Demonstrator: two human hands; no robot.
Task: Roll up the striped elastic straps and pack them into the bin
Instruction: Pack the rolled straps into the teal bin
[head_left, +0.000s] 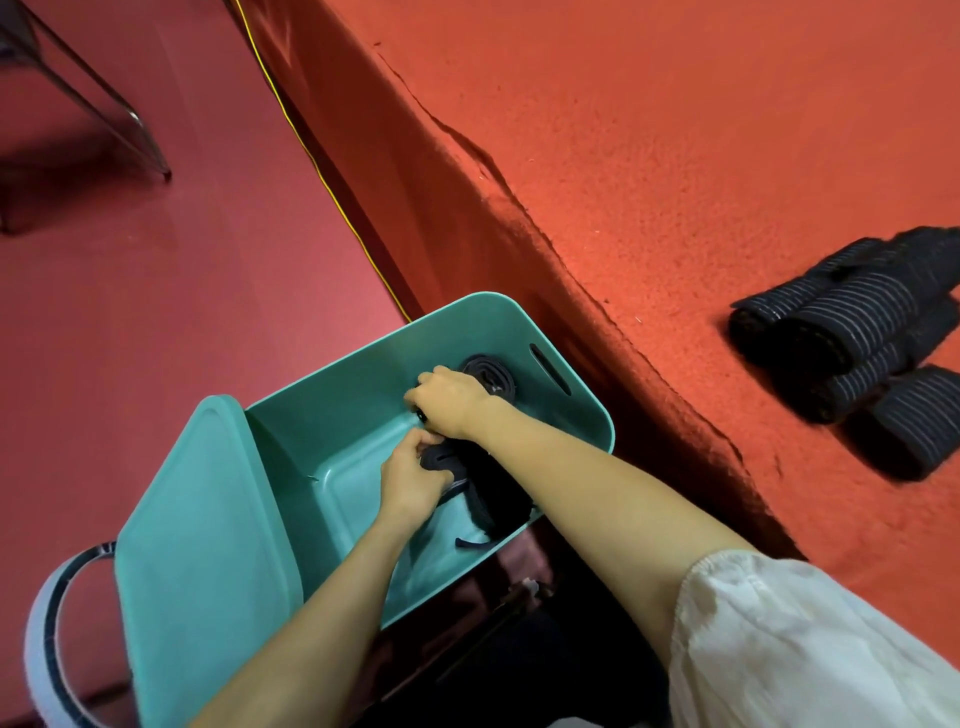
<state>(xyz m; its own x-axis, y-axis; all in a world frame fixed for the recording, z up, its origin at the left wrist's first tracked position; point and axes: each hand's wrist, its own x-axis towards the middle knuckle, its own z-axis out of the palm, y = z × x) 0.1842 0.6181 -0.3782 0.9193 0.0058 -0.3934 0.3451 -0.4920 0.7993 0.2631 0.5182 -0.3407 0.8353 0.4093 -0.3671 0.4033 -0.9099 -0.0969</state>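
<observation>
Head view: both hands reach down into a teal plastic bin (332, 395). The left hand (415, 480) grips a dark rolled strap (441, 460) on the bin floor. Just beyond it, the right hand (449, 397) curls its fingers; whether it holds anything cannot be told. More rolled striped straps (852, 338) lie on the red cloth-covered table (675, 156), well apart to the right and nearer the right hand.

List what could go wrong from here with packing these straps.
1. A loose strap end trails on the floor of the bin, so its roll may be unwinding.
2. The left hand and right hand both work at one dark roll. Pushing it could loosen the coiled roll behind.
3. The lid leans at the bin's side and might slip.
</observation>
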